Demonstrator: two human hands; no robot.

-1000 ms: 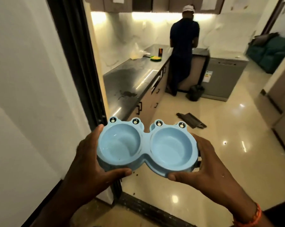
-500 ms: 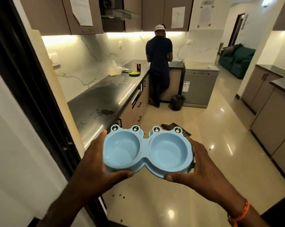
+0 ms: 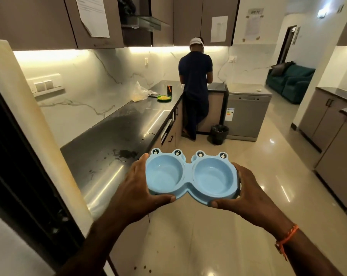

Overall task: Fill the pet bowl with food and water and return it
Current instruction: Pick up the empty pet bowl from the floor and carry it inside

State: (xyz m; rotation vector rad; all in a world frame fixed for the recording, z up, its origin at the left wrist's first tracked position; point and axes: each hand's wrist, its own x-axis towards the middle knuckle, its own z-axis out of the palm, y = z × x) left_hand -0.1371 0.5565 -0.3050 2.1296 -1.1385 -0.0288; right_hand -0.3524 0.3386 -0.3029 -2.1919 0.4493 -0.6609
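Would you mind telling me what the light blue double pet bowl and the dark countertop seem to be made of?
Light blue double pet bowl: likely moulded plastic, smooth satin sheen, uniform colour, rounded frog-eye bumps. Dark countertop: probably polished stone, though unconfirmed; glossy black, mirroring the under-cabinet lights.

the pet bowl (image 3: 191, 176) is pale blue, its four frog eyes white with black pupils. the counter (image 3: 116, 140) is glossy black (blotched with dark spots), the backsplash (image 3: 93, 80) white marble with grey veins. a small green plate (image 3: 164, 98) holds something yellow. the sofa (image 3: 290, 81) is teal, the floor (image 3: 258, 176) cream.
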